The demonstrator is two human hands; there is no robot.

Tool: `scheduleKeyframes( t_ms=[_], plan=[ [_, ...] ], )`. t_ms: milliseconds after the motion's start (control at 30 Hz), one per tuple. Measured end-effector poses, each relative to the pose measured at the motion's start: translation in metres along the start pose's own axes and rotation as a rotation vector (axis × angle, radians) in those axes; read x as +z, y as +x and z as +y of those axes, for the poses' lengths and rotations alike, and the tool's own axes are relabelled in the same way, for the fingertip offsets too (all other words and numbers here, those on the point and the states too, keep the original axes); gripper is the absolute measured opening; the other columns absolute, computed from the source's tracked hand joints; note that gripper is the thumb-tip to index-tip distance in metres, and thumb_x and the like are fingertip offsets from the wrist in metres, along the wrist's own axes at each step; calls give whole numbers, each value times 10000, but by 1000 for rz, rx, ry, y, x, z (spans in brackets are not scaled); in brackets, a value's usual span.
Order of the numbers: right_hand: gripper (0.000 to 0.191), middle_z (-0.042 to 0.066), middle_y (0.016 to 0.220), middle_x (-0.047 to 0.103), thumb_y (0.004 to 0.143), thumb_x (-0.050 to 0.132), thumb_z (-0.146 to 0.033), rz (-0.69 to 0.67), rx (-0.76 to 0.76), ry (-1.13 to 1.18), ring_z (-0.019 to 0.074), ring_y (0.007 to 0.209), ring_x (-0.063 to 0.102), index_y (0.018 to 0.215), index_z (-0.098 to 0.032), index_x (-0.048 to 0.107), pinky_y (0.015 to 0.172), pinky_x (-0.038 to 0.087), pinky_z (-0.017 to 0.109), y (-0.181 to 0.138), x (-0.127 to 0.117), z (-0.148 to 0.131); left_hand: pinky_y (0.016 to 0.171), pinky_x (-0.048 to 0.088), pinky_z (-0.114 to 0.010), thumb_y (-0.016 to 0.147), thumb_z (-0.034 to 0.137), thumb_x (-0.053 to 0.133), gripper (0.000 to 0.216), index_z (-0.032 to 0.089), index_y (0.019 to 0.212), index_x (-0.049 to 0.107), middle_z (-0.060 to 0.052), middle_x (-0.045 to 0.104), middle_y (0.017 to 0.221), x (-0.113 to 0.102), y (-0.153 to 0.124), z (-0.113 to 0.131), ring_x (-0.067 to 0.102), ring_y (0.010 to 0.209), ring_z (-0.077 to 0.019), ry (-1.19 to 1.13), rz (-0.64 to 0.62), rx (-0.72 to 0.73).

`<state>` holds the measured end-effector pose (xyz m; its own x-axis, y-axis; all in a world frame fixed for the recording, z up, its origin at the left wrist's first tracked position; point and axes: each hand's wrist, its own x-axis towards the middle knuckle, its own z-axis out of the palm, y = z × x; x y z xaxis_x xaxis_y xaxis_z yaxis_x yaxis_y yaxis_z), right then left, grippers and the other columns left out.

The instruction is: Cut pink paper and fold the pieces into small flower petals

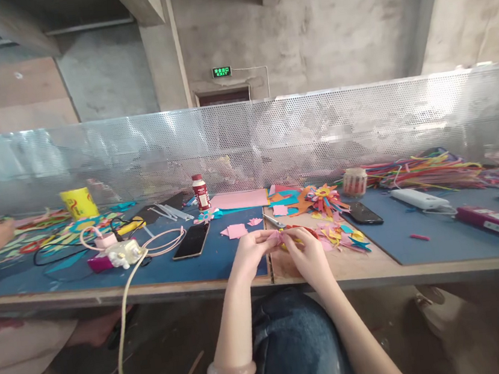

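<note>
Pinching a small pink piece (279, 239) in the nearly closed fingertips of both hands (254, 253) (306, 251), just below frame centre, over a blue-and-wood desk (222, 262). Strewn with paper scraps (335, 236) right of centre; backed by perforated screen (230, 147) and concrete wall (326, 32), with lit exit sign (221, 72) upper centre.

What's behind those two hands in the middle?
Just beyond the left hand and right hand, you can see a silver blade and pink paper. Whatever sits directly behind the fingers is covered, so I can't tell.
</note>
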<state>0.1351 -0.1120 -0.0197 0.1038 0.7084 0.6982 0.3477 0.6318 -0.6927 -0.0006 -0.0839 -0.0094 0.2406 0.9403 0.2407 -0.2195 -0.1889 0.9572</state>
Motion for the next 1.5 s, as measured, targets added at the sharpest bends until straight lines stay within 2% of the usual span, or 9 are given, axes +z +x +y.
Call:
scheduleKeyframes(
  t_ms=[200,300,467,667,767,900,1167,1333,1500],
  plan=[
    [279,81,803,678,749,544,-395,-140,223,235,203,750,630,818,-147,652,698,493,314,9,-3,12,722,513,-354,573,272,760,567,94,1069,548,-109,681,774,3,-1,3,650,696,-198,51,6,-77],
    [271,73,738,674,721,572,-396,-129,269,283,192,692,624,764,-140,651,659,482,298,8,-3,11,743,501,-354,597,238,745,628,120,1151,474,-91,675,785,3,-1,0,648,710,-187,67,-25,-39],
    [255,37,630,636,691,597,-385,-94,343,280,161,616,582,677,-134,636,587,433,253,8,-5,4,715,486,-302,665,217,680,557,141,1164,445,-78,664,812,3,-3,-1,633,753,-173,129,-68,20],
    [359,10,603,587,762,495,-451,-136,289,253,127,580,518,638,-134,610,553,372,223,10,-8,8,721,453,-269,665,186,663,535,153,1155,452,-72,658,833,3,-4,2,626,793,-173,172,-53,15],
    [317,6,620,588,743,531,-434,-154,262,267,124,597,517,664,-138,611,575,379,220,9,-8,8,727,449,-276,672,191,652,516,154,1152,466,-75,658,839,3,-5,2,624,799,-176,181,-70,29],
    [333,26,624,599,731,540,-451,-120,254,258,137,608,528,652,-135,610,587,396,232,8,-7,11,737,445,-280,689,198,624,374,143,1051,548,-82,651,843,3,-5,2,615,811,-177,228,-88,59],
    [358,65,750,651,745,520,-470,-130,287,257,167,695,578,748,-132,636,620,427,250,8,-7,11,747,426,-254,710,184,555,154,154,858,580,-41,635,831,5,-3,5,585,801,-153,216,-8,127],
    [319,59,782,664,714,571,-436,-156,241,257,167,724,597,815,-141,639,667,444,265,7,-7,9,760,418,-253,730,202,517,181,160,878,613,-27,628,790,8,-7,11,566,782,-150,241,-90,129],
    [313,50,716,654,731,548,-435,-163,238,193,160,666,581,733,-136,638,621,434,256,6,-6,11,753,430,-243,748,248,538,236,170,962,599,-48,629,886,8,-6,8,570,857,-162,207,-53,116]
  ],
)
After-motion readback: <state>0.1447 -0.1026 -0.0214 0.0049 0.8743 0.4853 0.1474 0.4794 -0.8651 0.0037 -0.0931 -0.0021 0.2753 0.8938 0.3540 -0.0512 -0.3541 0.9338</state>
